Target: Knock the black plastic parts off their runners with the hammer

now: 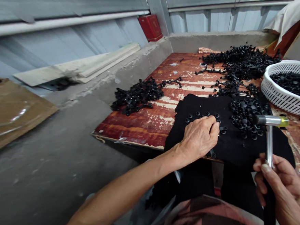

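A black cloth [193, 106] lies over the near edge of the table, with small round black parts [198, 113] set out in a loose arc on it. My left hand [201, 136] is over the cloth, fingers pinched together and pointing down among these parts; what they hold is too small to make out. At the right, my right hand [283, 182] grips the handle of a small hammer [269, 145], its head raised, one end black and the other yellow. Behind the hammer head sits a heap of round black parts [245, 114] on the cloth.
A pile of black connector pieces [138, 94] lies at the table's left, a larger one [244, 61] at the back right. The white basket [272, 92] at the right holds black parts. The worn red table [151, 126] meets a concrete ledge; a red box [150, 27] stands there.
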Demonstrator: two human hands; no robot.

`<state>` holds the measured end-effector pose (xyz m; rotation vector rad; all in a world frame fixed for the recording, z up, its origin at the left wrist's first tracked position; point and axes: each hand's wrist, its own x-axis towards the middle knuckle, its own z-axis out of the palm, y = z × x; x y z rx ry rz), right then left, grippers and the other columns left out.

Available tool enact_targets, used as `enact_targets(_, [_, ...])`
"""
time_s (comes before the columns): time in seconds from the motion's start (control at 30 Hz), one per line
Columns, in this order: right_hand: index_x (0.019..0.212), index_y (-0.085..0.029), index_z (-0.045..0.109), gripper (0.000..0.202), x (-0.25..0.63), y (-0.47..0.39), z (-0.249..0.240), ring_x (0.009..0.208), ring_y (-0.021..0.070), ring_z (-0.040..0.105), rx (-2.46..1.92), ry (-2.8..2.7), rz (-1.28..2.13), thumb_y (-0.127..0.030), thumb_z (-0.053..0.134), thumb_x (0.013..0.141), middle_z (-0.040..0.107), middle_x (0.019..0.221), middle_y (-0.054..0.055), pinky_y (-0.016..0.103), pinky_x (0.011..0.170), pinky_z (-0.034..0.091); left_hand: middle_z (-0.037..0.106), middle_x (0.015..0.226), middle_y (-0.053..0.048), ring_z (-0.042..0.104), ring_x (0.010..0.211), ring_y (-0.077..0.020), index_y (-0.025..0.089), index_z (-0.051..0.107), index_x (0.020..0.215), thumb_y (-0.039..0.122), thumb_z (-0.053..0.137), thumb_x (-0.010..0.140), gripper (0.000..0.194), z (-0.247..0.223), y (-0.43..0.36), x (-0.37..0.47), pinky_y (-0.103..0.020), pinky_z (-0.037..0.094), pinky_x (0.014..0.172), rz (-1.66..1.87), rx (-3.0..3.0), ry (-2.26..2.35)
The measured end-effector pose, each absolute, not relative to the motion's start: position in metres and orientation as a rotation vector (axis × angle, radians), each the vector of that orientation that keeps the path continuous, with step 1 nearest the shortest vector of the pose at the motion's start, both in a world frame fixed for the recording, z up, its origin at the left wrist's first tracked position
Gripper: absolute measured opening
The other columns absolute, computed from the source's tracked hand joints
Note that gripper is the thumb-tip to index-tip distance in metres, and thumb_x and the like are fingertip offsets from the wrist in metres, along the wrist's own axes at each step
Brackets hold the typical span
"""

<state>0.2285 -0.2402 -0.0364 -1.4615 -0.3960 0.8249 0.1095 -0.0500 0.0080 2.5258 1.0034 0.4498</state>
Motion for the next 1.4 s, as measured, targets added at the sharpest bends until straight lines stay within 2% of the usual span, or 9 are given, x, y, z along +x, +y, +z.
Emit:
enact_targets(0.27, [0.104,-0.025,0.060,0.033,0.232,-0.242,-0.039,0.052,0.0106,0.049,-1.491,-0.429,0.838,-0.045,0.073,0.081,0.059,0.086,0.000,0.022,0.036,0.045,0.061,0.073,-0.001,0.058,0.071,-0.0156,0.019,0.052,0.073,0.027,0.038,0.094,0.027,0.007,-0.048,0.112,-0.029,0.035,0.065,0.410,2.539,1.048])
enact_targets(0.57, [0.098,-0.023,0.061,0.040,0.226,-0.235,-0.029,0.047,0.0104,0.048,-1.546,-0.409,0.764,-0.051,0.077,0.075,0.059,0.077,0.000,0.021,0.032,0.043,0.059,0.070,0.000,0.056,0.069,-0.0153,0.020,0.051,0.073,0.028,0.037,0.094,0.027,0.009,-0.049,0.113,-0.029,0.034,0.065,0.367,2.538,1.058])
enact_targets(0.93, [0.098,-0.023,0.060,0.040,0.230,-0.235,-0.028,0.045,0.0105,0.050,-1.590,-0.472,0.773,-0.052,0.074,0.077,0.060,0.073,-0.001,0.020,0.033,0.043,0.058,0.068,0.001,0.057,0.069,-0.0151,0.020,0.048,0.070,0.027,0.037,0.094,0.027,0.011,-0.049,0.114,-0.029,0.034,0.066,0.366,2.524,1.064])
enact_targets(1.13, [0.097,-0.022,0.060,0.045,0.229,-0.232,-0.024,0.043,0.0114,0.049,-1.604,-0.435,0.767,-0.053,0.078,0.071,0.061,0.070,-0.001,0.021,0.032,0.041,0.058,0.068,0.001,0.058,0.069,-0.0155,0.020,0.049,0.071,0.027,0.038,0.094,0.027,0.011,-0.050,0.113,-0.029,0.034,0.064,0.359,2.521,1.077])
enact_targets(1.4, [0.100,-0.022,0.060,0.041,0.234,-0.237,-0.031,0.046,0.0113,0.051,-1.616,-0.449,0.784,-0.051,0.075,0.076,0.063,0.073,0.000,0.020,0.035,0.043,0.064,0.075,-0.001,0.060,0.073,-0.0161,0.020,0.053,0.076,0.028,0.036,0.095,0.027,0.007,-0.050,0.114,-0.029,0.038,0.066,0.388,2.559,1.086])
